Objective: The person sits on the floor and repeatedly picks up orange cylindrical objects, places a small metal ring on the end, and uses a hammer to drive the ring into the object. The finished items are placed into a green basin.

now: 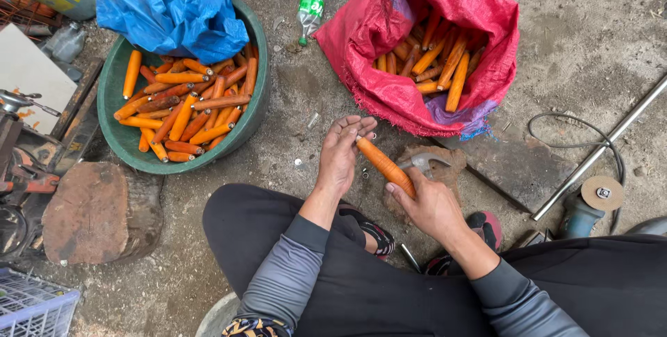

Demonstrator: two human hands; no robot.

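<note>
i see my right hand (pixel 425 201) closed around the lower end of an orange handle (pixel 386 167), thumb and fingers wrapped on it. my left hand (pixel 342 151) is half open, fingers stretched forward, their tips touching the handle's upper end. the handle lies slanted between both hands, above the ground in front of my knees. it is a smooth, tapered rod, matte orange, slimmer at the top.

just beside the right hand a grey metal hammer (pixel 424 162) rests on a rough stone (pixel 445 170), its claw head curved.

up left, a round green tub (pixel 125 135) holds a loose heap of the same orange handles, some darker and scuffed, with a crinkled blue plastic sheet (pixel 167 7) draped over its far rim. up right, a red woven sack (pixel 389 45) with frayed edges sits open, more orange handles inside.

a clear plastic bottle (pixel 310 7) lies between tub and sack. a wood block (pixel 97 212) sits near my left knee. a steel pipe (pixel 604 146) runs slanted at the right, with an angle grinder (pixel 590 205) near it on dusty concrete.
</note>
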